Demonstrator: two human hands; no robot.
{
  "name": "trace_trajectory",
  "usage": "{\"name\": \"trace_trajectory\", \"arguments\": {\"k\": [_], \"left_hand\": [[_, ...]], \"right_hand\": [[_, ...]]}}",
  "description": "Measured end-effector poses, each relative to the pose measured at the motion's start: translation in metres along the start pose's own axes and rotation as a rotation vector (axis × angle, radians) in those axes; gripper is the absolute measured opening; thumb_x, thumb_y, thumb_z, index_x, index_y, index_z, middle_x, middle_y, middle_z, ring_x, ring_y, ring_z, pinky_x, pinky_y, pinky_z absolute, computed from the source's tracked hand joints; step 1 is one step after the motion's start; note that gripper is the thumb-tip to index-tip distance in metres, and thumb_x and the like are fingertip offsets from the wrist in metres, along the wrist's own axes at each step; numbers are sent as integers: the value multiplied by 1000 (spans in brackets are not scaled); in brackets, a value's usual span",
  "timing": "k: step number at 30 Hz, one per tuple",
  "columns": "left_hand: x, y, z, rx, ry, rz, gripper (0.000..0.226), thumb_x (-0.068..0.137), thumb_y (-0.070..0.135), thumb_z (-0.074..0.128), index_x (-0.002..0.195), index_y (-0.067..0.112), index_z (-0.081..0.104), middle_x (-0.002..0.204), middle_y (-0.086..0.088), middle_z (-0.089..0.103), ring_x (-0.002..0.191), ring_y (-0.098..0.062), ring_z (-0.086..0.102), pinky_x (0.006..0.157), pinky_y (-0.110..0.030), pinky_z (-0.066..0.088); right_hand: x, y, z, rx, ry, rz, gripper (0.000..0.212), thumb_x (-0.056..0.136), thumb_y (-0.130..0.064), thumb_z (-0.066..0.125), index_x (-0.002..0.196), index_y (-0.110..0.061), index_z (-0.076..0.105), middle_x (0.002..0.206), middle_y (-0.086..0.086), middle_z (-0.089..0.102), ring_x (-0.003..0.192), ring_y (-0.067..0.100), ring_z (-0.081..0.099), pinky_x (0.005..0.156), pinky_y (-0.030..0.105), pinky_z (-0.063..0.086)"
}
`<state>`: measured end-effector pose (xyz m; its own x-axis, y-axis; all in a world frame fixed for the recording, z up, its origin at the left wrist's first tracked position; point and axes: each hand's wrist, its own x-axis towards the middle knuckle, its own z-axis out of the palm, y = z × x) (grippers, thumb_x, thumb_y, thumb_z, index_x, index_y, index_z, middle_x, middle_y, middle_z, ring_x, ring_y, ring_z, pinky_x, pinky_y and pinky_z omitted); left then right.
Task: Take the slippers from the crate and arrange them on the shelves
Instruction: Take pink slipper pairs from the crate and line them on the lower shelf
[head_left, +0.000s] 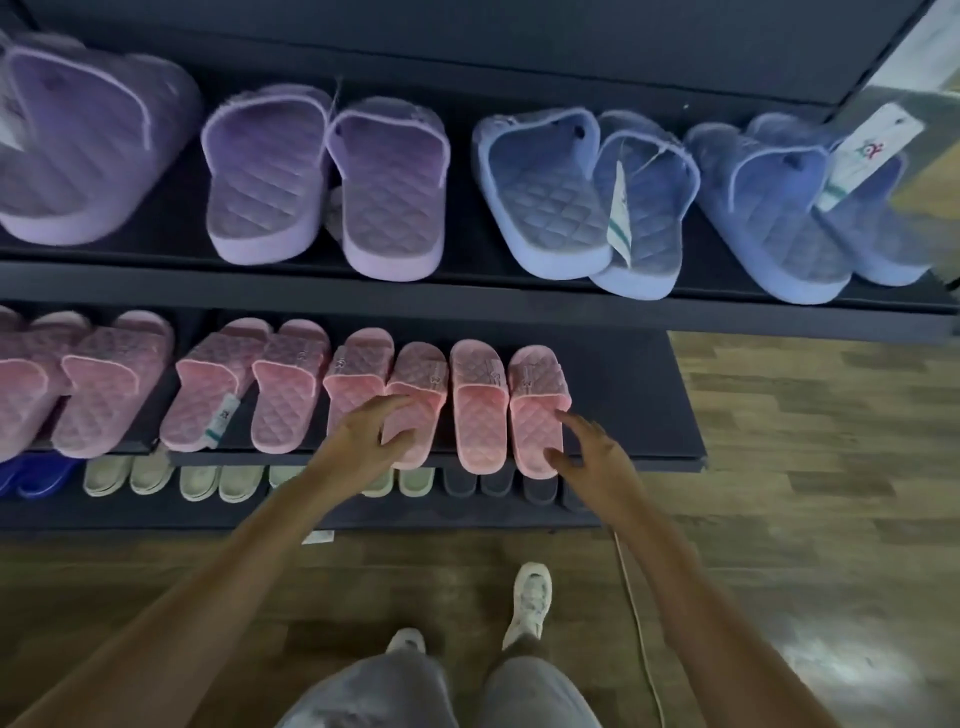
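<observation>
Under the left hand (371, 434), on the middle shelf (628, 395): fingers laid loosely across a pink slipper (415, 405), gripping nothing. Just beside it, right hand (592, 452) spread wide, empty, at the end slipper (535, 410). Best nudged gently: heels level, pairs snug. No crate in sight.

We see through one wide-angle camera worn on the head, facing forward and tilted steeply down. It sits near the dark shelves (322, 283), which fill the upper half and bow at the edges, while the wooden floor (805, 467) and our own shoes (531, 603) lie directly beneath.
</observation>
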<state>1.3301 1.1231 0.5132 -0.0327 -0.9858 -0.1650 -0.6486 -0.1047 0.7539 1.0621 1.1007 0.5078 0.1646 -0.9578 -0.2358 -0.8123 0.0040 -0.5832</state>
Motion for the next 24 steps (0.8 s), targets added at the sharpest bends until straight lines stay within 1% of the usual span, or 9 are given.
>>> {"name": "trace_trajectory", "arguments": {"k": [3, 6, 8, 13, 15, 17, 19, 22, 24], "left_hand": [[-30, 0, -21, 49, 21, 49, 43, 89, 18, 60, 131, 15, 50, 132, 1, 53, 121, -15, 49, 93, -22, 36], [-59, 6, -35, 109, 107, 90, 41, 88, 15, 62, 128, 12, 54, 128, 0, 56, 110, -7, 50, 87, -18, 36], [-78, 10, -40, 140, 159, 119, 40, 87, 12, 62, 126, 11, 55, 125, -2, 57, 106, -7, 50, 84, -16, 36], [-131, 28, -33, 214, 266, 127, 44, 86, 13, 64, 129, 10, 52, 125, -7, 57, 116, -24, 53, 92, -30, 40], [-153, 42, -26, 239, 288, 133, 44, 87, 20, 62, 129, 10, 52, 125, -5, 57, 116, -24, 53, 93, -33, 40], [-176, 55, -18, 284, 279, 138, 50, 85, 39, 52, 128, 11, 53, 123, -4, 58, 113, -25, 55, 92, -38, 44], [-197, 62, -9, 309, 294, 141, 57, 81, 45, 44, 125, 11, 55, 120, -4, 60, 110, -27, 57, 90, -41, 45], [-231, 67, -2, 299, 332, 43, 44, 87, 26, 58, 130, 17, 52, 128, -2, 55, 118, -25, 51, 97, -41, 42], [-254, 66, -4, 306, 364, 2, 44, 86, 19, 62, 130, 19, 52, 130, 0, 54, 119, -21, 49, 98, -37, 41]], "right_hand": [[-24, -11, -8, -28, 35, -58, 54, 89, -24, 60, 139, -17, 40, 136, 7, 48, 120, 25, 51, 92, 34, 43], [-45, -18, -15, -58, 43, -108, 57, 89, -28, 60, 141, -19, 38, 141, 3, 44, 126, 21, 45, 94, 33, 41], [-58, -23, -19, -83, 44, -152, 57, 89, -30, 59, 141, -21, 37, 143, 2, 43, 127, 21, 45, 94, 34, 42], [-97, -26, -31, -111, 65, -296, 56, 89, -28, 59, 140, -21, 38, 139, 0, 47, 120, 20, 50, 91, 33, 44], [-115, -21, -37, -116, 88, -341, 54, 89, -28, 59, 139, -20, 39, 137, 0, 48, 117, 20, 51, 90, 32, 44], [-134, -15, -43, -118, 107, -376, 53, 90, -28, 59, 139, -21, 40, 136, -1, 49, 120, 18, 49, 91, 31, 44], [-152, -11, -49, -119, 102, -394, 53, 90, -29, 58, 139, -23, 39, 135, -2, 49, 121, 18, 48, 93, 33, 44], [-172, -12, -54, -138, 80, -438, 53, 90, -34, 56, 138, -21, 39, 134, -1, 49, 119, 21, 49, 93, 35, 43], [-183, -21, -54, -158, 54, -487, 54, 90, -38, 55, 138, -21, 39, 136, -2, 48, 120, 20, 48, 95, 35, 42]]}}
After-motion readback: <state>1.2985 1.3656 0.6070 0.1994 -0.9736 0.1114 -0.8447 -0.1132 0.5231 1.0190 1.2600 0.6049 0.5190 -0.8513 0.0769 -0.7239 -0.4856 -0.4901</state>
